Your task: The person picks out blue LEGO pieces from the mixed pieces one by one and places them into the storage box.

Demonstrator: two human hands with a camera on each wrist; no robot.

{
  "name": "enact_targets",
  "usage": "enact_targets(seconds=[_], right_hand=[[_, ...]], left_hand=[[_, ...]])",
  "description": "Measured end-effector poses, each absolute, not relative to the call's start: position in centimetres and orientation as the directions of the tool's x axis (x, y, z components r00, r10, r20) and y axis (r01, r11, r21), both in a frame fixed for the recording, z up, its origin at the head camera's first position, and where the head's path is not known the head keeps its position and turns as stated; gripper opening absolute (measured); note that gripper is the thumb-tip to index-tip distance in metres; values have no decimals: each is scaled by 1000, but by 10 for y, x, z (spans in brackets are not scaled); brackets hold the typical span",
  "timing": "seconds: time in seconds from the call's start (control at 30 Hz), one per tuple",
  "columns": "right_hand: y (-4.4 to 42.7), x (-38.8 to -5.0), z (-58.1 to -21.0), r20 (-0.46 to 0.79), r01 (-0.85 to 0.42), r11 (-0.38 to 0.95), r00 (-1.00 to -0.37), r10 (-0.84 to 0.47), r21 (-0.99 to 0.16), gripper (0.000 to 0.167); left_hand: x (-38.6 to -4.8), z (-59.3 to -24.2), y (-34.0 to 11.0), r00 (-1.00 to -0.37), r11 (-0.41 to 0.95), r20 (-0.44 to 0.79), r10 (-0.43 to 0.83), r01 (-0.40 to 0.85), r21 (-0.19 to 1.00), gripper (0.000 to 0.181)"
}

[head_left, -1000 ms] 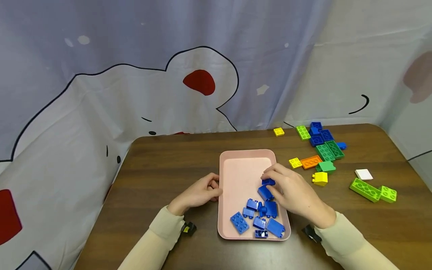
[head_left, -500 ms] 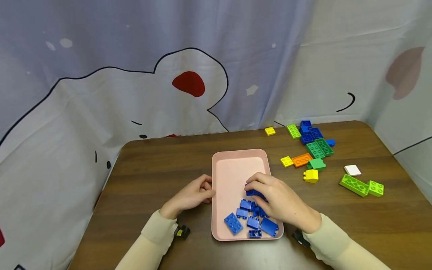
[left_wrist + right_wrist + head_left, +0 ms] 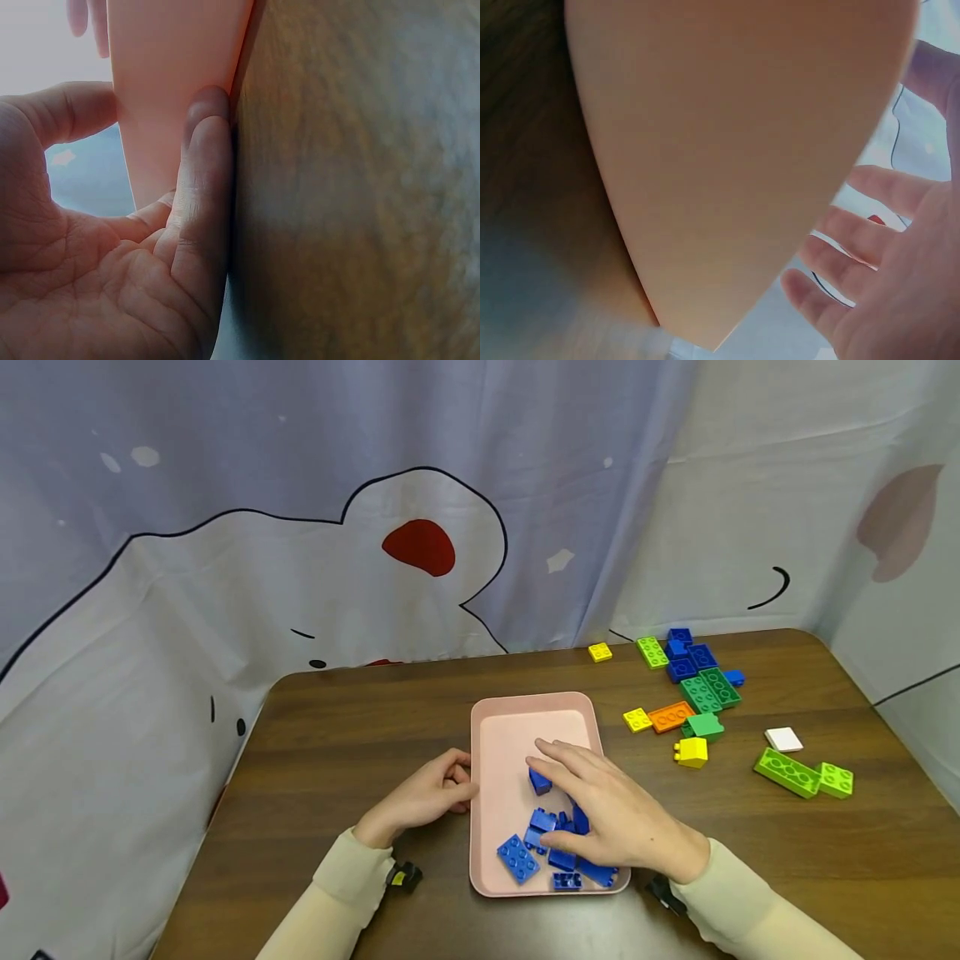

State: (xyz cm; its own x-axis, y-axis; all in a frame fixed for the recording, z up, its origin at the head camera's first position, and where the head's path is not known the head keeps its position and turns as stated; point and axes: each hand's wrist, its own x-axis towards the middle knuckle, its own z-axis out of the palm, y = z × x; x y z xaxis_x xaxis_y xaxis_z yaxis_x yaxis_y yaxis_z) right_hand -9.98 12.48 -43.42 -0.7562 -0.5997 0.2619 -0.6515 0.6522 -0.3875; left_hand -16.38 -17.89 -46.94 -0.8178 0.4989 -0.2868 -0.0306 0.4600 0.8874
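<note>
A pink tray point(image 3: 497, 714) lies on the table, with several blue toy building bricks point(image 3: 518, 858) in its near half. My left hand point(image 3: 422, 792) holds the tray's left side. In the left wrist view, the thumb point(image 3: 86, 109) meets the rim and the other fingers lie along the outer wall. Over the tray's right side, my right hand point(image 3: 618, 806) spreads its fingers above the bricks. One blue brick point(image 3: 539, 782) stands on the tray floor under its fingertips, apart from the rest. The hand covers part of the brick group.
Right of the tray, loose bricks lie on the table point(image 3: 360, 718): yellow point(image 3: 691, 752), orange point(image 3: 671, 717), dark green point(image 3: 702, 727), blue point(image 3: 681, 670) and lime green point(image 3: 787, 772). A white flat piece point(image 3: 783, 739) is near them. A patterned curtain point(image 3: 315, 577) hangs behind.
My right hand moved left over the tray, carrying blue bricks from the right side, then spread its fingers and let go. The left hand stayed on the tray edge. The head view shifted slightly.
</note>
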Motion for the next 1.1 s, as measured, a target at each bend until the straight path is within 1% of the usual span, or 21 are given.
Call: enact_targets(seconds=[0.23,0.5,0.7,0.97,1.1], right_hand=[[126,-100,-435,250,-647,656,-760,-600,-389,89],[135,-105,-427,197,-598,696,-796,-572,-397,87],[144,-112,-424,231,-602,700,-797,-558,-385,84],[173,-129,-416,268,-567,744,-824,-500,-354,82],[193,-141,-409,258,-516,783,-855,-449,-347,77]], left_hand=[[-162,-471,-180,-820,463,-283,497,-24,886,47],[-163,-471,-179,-820,472,-274,502,-6,882,48],[-162,-470,-180,-821,465,-276,500,-15,885,47],[-161,-469,-179,-826,470,-280,489,-20,883,46],[-161,-467,-179,-824,474,-282,492,-19,880,46]])
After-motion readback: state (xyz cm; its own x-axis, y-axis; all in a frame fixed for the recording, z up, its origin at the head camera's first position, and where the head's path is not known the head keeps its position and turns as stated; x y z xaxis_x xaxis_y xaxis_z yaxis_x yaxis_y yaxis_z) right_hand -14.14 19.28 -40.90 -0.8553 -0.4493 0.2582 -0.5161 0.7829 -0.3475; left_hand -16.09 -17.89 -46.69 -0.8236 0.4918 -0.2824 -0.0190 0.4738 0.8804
